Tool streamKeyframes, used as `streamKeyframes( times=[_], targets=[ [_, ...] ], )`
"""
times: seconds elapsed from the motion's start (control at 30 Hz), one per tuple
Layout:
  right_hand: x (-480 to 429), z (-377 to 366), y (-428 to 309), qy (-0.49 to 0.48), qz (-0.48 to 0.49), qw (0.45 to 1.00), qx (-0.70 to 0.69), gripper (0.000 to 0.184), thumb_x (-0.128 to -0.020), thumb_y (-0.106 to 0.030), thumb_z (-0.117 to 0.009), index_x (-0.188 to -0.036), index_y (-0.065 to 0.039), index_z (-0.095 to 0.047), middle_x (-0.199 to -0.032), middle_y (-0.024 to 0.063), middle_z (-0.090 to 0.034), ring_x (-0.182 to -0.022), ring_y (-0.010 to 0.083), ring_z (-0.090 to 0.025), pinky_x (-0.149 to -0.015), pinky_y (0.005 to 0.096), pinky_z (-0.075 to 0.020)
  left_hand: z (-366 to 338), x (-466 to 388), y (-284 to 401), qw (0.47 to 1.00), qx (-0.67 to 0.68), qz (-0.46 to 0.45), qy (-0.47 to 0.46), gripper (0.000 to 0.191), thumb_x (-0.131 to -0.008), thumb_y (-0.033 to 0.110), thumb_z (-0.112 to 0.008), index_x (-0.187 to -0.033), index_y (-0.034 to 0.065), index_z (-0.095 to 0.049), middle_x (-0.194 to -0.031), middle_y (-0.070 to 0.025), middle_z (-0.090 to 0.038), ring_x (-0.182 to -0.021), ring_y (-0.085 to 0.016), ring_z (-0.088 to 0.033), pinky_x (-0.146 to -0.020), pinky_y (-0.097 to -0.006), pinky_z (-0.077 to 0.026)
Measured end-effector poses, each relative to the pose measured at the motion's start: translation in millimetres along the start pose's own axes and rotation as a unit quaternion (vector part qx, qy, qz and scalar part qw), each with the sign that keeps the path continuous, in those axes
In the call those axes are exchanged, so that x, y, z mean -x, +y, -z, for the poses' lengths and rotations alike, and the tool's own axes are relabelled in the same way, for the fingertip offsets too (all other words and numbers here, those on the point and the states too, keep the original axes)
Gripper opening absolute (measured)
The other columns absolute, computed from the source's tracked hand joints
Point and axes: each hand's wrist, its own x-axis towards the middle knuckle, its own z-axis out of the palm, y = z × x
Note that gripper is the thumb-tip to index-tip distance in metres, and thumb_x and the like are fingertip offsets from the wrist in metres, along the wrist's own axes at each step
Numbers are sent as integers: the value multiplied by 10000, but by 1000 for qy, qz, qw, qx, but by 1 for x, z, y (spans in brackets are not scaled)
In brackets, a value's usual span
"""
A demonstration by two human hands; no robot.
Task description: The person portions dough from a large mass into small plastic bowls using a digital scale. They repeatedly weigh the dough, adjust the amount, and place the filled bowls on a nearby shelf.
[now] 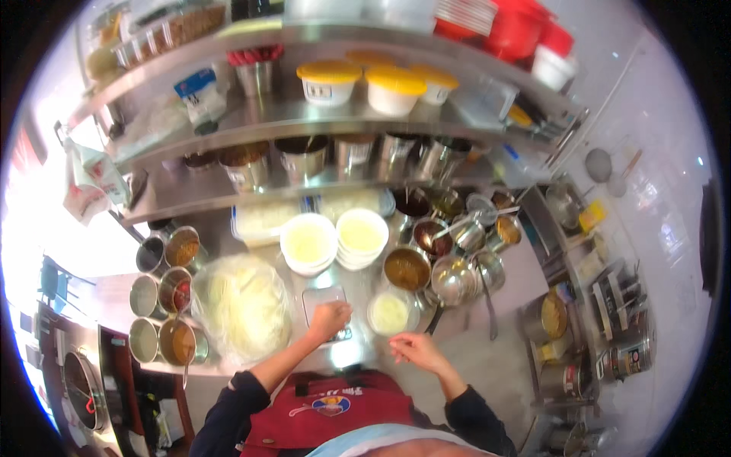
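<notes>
My left hand [330, 321] is curled into a loose fist above a flat digital scale [323, 296], partly covering it. Whether anything is inside the fist cannot be made out. My right hand [420, 351] hovers at the table's front edge with its fingers loosely bent and apart, nothing visible in it. Just beyond those fingers sits a round bowl [390, 313] with pale yellow contents. Left of the scale lies a large clear plastic bag [245, 308] full of pale food, seemingly noodles. Two stacks of white bowls [308, 244] [362, 235] stand behind the scale, their top bowls holding pale yellow food.
Metal pots of sauce [407, 268] crowd the right, with ladle handles [488, 305] sticking out. More metal pots [181, 341] line the left edge. Lidded trays [268, 220] lie behind the bowls. Steel shelves [268, 114] above carry yellow-lidded tubs [329, 83] and metal canisters [302, 157].
</notes>
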Motion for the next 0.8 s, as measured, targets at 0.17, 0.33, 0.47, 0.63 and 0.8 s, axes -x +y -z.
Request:
streamKeyframes(
  times=[0.17, 0.33, 0.47, 0.63, 0.8],
  targets=[
    [-10, 78, -175, 116, 206, 965, 110, 190, -963, -132, -585, -1085, -9, -661, -857, 42, -680, -687, 80, -644, -592, 215, -485, 55, 20, 37, 997, 54, 38, 38, 250, -902, 208, -651, -1008, -14, -695, -713, -118, -701, -539, -147, -664, -523, -291, -525],
    [-32, 129, -279, 162, 340, 911, 168, 168, -952, -111, -594, -1057, -2, -668, -831, 35, -661, -687, 85, -640, -578, 207, -477, 77, 38, 33, 991, 87, 73, 78, 248, -897, 208, -657, -995, -16, -699, -719, -107, -704, -559, -134, -664, -518, -280, -519],
    [-52, 145, -348, 177, 410, 870, 208, 171, -943, -123, -605, -1025, 14, -665, -822, 50, -675, -684, 99, -652, -564, 219, -475, 78, 56, 13, 986, 86, 98, 101, 248, -898, 199, -657, -982, -31, -696, -725, -108, -707, -555, -132, -656, -517, -266, -512],
    [-86, 149, -412, 189, 436, 847, 237, 201, -937, -164, -614, -1019, 13, -663, -810, 55, -685, -690, 105, -668, -562, 225, -484, 73, 85, 2, 972, 111, 146, 149, 236, -903, 179, -648, -982, -39, -692, -722, -107, -707, -551, -133, -652, -517, -260, -509],
    [-115, 130, -480, 191, 486, 815, 252, 214, -942, -179, -608, -1019, 7, -680, -832, 55, -696, -720, 106, -678, -588, 229, -496, 74, 105, -15, 959, 154, 152, 183, 229, -902, 165, -652, -996, -41, -686, -699, -102, -698, -536, -136, -647, -499, -270, -502]
  ],
)
